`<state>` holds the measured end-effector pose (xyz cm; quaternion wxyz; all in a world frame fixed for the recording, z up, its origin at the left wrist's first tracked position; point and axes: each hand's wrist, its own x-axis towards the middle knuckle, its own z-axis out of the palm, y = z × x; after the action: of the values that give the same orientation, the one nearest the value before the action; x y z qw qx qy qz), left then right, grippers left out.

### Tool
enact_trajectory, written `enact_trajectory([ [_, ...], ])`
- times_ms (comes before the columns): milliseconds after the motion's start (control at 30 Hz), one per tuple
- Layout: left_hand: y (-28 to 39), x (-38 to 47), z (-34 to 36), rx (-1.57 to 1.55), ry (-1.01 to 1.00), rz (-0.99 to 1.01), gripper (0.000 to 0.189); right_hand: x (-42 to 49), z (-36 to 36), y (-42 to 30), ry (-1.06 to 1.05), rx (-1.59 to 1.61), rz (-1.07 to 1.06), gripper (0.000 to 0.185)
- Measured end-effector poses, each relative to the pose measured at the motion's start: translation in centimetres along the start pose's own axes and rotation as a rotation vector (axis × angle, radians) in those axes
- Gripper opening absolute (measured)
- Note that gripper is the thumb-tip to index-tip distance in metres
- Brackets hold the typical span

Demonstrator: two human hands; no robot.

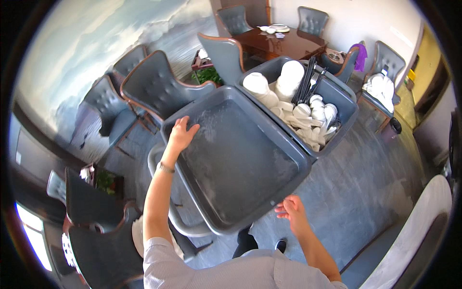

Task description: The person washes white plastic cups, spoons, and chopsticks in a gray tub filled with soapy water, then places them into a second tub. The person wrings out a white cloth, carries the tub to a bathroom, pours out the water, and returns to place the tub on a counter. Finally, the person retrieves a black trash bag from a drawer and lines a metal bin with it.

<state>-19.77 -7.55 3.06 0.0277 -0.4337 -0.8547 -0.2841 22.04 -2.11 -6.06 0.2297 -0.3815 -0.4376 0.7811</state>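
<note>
In front of me is a grey plastic cart tray [238,162] with a raised rim. My left hand [181,134] rests at its left rim, thumb and fingers apart, with a bracelet on the wrist. Close by the tray's near right edge is my right hand [290,209], fingers partly curled; whether it touches the rim cannot be told. A deep grey bin [343,103] adjoins the tray's far side. It holds stacked white bowls [291,74], black chopsticks [306,81], a fork [313,80], small white cups [318,110] and white spoons [314,135].
The cart's handle [191,230] curves along the left. Beyond the bin stands a brown wooden table [288,43] with dishes. Grey upholstered chairs [155,85] stand behind and to the left, one with white cloth [380,88] at right. A waste bin [392,128] is near it.
</note>
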Motion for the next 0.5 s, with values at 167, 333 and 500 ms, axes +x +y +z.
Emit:
enact_trajectory([
  [167,-7.6,10.7,5.4,0.515,0.037,0.101,0.074,0.2,4.4,-0.5,0.201,0.137,0.069,0.039],
  [333,-8.4,16.2,6.0,0.245,-0.331,-0.106,0.063,1.1,7.8,0.7,0.490,0.344,-0.165,0.036],
  [500,-8.2,16.1,5.2,0.183,-0.316,-0.147,0.054,1.3,9.4,-1.1,0.632,0.388,-0.128,0.031],
])
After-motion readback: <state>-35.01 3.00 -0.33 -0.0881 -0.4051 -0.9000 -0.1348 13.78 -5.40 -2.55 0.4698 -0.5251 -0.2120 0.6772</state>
